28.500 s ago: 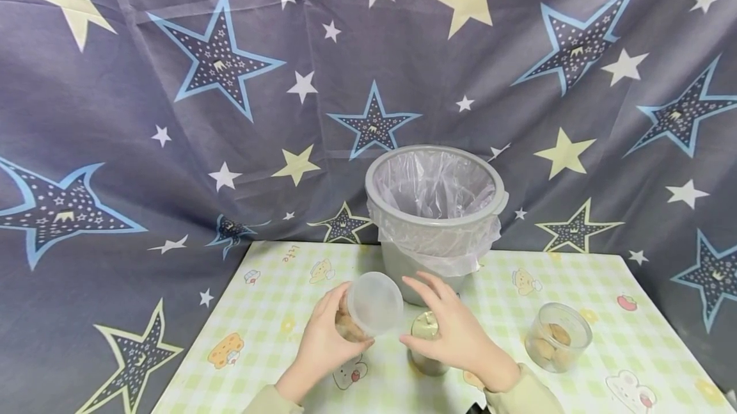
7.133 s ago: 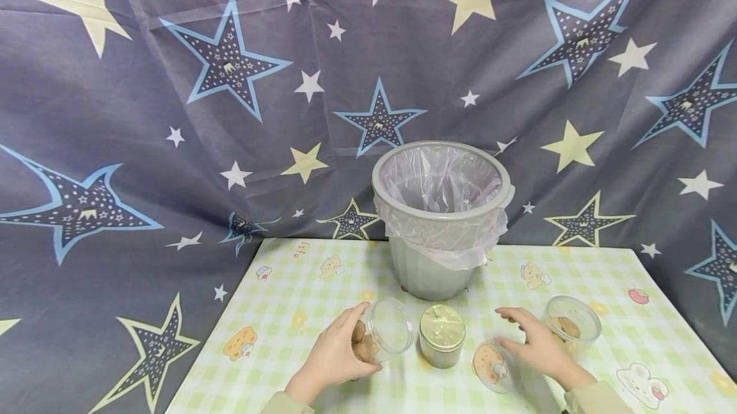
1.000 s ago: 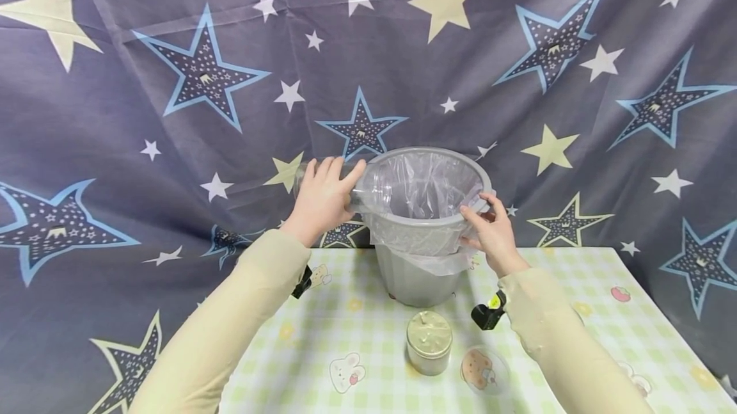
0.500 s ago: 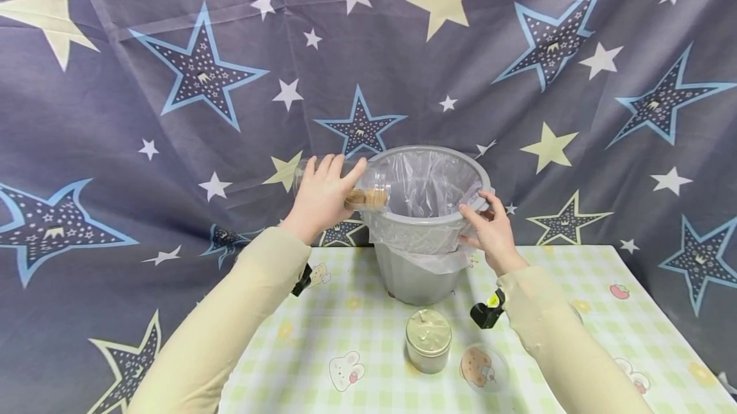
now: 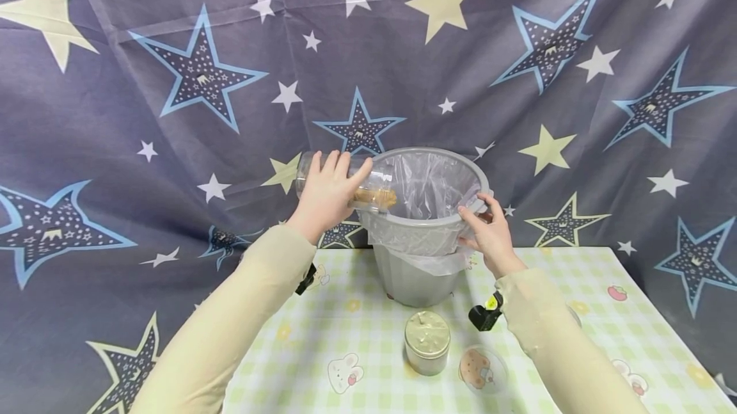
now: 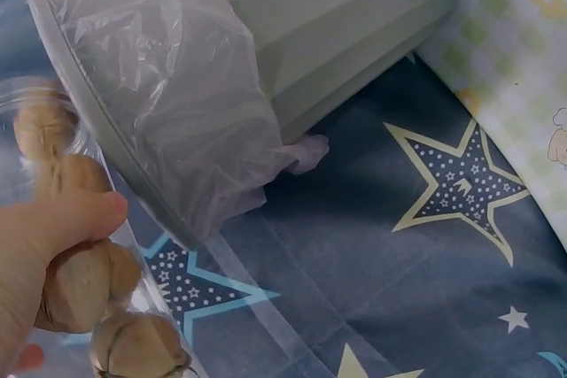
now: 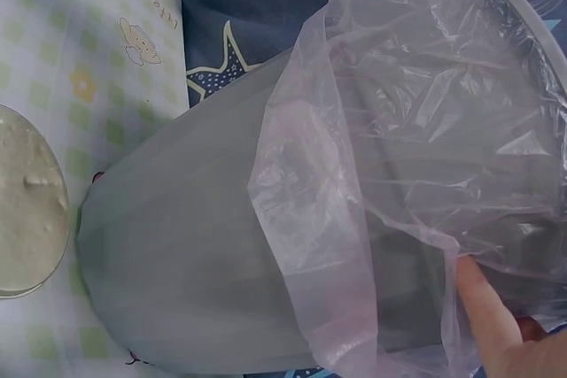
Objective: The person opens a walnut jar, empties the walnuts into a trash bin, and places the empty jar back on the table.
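My left hand (image 5: 328, 196) grips a clear plastic jar (image 5: 377, 177) lying on its side, its mouth at the left rim of a grey bin (image 5: 414, 279). Brown walnuts (image 5: 374, 198) lie along the jar's lower wall near the mouth; the left wrist view shows several walnuts (image 6: 84, 285) through the plastic, beside the thumb. On the bin's opposite side, my right hand (image 5: 489, 235) holds the rim, fingers and thumb over the edge and the liner bag (image 7: 310, 183). The bin's floor is hidden from view.
A round metal tin (image 5: 427, 340) stands in front of the bin, and a clear round lid (image 5: 499, 369) lies right of it on the checked tabletop (image 5: 299, 350). Another clear container is mostly hidden behind the right forearm. A starry curtain (image 5: 230, 49) hangs behind.
The jar went from lidded, to lidless above the table, to the bin. Over the last second walnuts slid toward its mouth; the right hand, earlier near the loose lid, stays on the rim.
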Demonstrator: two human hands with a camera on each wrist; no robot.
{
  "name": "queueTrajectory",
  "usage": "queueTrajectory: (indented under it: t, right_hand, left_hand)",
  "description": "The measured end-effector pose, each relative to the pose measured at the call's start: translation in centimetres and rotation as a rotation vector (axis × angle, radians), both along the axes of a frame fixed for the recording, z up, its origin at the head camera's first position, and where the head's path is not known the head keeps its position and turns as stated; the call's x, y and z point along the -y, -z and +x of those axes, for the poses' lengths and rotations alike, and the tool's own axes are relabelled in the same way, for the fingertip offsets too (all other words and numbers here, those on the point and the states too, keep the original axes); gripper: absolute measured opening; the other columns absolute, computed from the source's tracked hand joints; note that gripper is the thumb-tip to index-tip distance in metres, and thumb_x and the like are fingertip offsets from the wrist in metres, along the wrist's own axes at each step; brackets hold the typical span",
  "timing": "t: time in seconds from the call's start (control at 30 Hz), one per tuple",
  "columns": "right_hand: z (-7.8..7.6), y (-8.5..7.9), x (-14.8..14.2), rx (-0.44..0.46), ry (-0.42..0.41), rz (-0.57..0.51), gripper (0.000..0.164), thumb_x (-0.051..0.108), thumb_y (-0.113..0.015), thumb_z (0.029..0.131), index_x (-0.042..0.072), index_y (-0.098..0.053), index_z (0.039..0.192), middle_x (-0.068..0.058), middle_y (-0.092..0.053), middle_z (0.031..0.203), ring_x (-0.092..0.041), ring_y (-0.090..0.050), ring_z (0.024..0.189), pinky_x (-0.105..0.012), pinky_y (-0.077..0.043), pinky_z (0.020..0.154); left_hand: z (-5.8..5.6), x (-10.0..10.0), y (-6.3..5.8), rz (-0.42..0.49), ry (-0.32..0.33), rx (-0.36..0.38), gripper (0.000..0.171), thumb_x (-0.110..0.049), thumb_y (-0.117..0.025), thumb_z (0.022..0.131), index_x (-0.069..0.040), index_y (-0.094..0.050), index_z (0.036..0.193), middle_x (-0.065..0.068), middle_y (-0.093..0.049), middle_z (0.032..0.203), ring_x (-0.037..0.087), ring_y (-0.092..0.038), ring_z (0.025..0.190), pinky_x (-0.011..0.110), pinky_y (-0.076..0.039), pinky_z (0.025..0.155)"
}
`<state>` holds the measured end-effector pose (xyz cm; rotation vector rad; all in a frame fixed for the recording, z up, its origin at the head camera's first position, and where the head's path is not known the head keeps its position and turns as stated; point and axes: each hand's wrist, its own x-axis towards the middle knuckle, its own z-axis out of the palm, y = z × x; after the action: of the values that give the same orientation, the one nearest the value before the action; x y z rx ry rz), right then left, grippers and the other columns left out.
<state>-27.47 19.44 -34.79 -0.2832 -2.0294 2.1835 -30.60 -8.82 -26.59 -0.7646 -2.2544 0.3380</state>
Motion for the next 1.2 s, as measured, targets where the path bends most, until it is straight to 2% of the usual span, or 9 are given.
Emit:
queueTrajectory:
  t: [0.33,0.57,0.7,0.83,0.97,1.07,1.2]
  right_hand:
    - [0.11,-0.02,0.08,-0.007,0.002,0.016,0.062,0.023,-0.057,0.094,0.021,-0.026,0.147,-0.002,-0.036,0.110,-0.015,-0.045,0.104,-0.043,-0.053,0.088]
    - [0.12,-0.01,0.07,-0.007,0.002,0.027,0.061,0.024,-0.056,0.094,0.021,-0.026,0.147,-0.002,-0.036,0.112,-0.015,-0.044,0.105,-0.040,-0.054,0.086]
    - [0.12,0.03,0.12,-0.004,-0.008,0.027,0.062,0.025,-0.056,0.094,0.022,-0.025,0.148,-0.002,-0.036,0.112,-0.015,-0.044,0.106,-0.040,-0.054,0.087]
    - [0.07,0.18,0.15,-0.008,-0.013,0.025,0.063,0.026,-0.056,0.094,0.023,-0.025,0.148,-0.002,-0.036,0.111,-0.016,-0.044,0.106,-0.042,-0.053,0.088]
    - [0.00,0.17,0.14,-0.011,-0.011,0.030,0.062,0.025,-0.056,0.094,0.022,-0.025,0.148,-0.002,-0.035,0.111,-0.016,-0.044,0.105,-0.042,-0.053,0.088]
    - [0.00,0.08,0.09,-0.013,-0.005,0.031,0.061,0.024,-0.056,0.094,0.021,-0.026,0.147,-0.002,-0.035,0.110,-0.016,-0.044,0.104,-0.042,-0.054,0.086]
    - [-0.02,0.16,0.18,-0.010,-0.010,0.023,0.061,0.024,-0.056,0.094,0.021,-0.026,0.147,-0.002,-0.035,0.110,-0.015,-0.043,0.104,-0.042,-0.054,0.087]
  left_hand:
    - [0.06,0.26,0.34,0.032,0.021,-0.037,0.076,-0.022,-0.080,0.066,-0.018,-0.046,0.134,0.022,-0.053,0.120,0.040,-0.050,0.114,0.059,-0.038,0.099]
    - [0.05,-0.20,0.12,-0.035,0.037,-0.036,0.077,-0.026,-0.080,0.070,-0.022,-0.043,0.138,0.022,-0.050,0.126,0.040,-0.047,0.119,0.058,-0.035,0.102]
    - [0.02,-0.41,0.09,-0.046,0.050,-0.049,0.067,-0.023,-0.074,0.077,-0.022,-0.044,0.138,0.023,-0.050,0.127,0.040,-0.048,0.120,0.059,-0.035,0.103]
    - [-0.08,-0.27,0.24,-0.027,0.023,-0.044,0.072,-0.023,-0.076,0.074,-0.022,-0.044,0.138,0.023,-0.050,0.126,0.040,-0.047,0.120,0.059,-0.034,0.103]
    - [-0.11,-0.31,0.21,-0.027,0.028,-0.042,0.073,-0.023,-0.078,0.073,-0.021,-0.044,0.138,0.023,-0.050,0.127,0.040,-0.046,0.121,0.059,-0.033,0.104]
    - [-0.24,-0.57,0.00,-0.019,0.031,-0.054,0.071,-0.023,-0.077,0.074,-0.021,-0.045,0.137,0.023,-0.049,0.129,0.041,-0.046,0.122,0.059,-0.032,0.105]
    - [-0.66,-0.49,-0.13,-0.002,0.014,-0.086,0.079,-0.026,-0.082,0.069,-0.021,-0.044,0.138,0.023,-0.048,0.130,0.040,-0.045,0.122,0.059,-0.032,0.105]
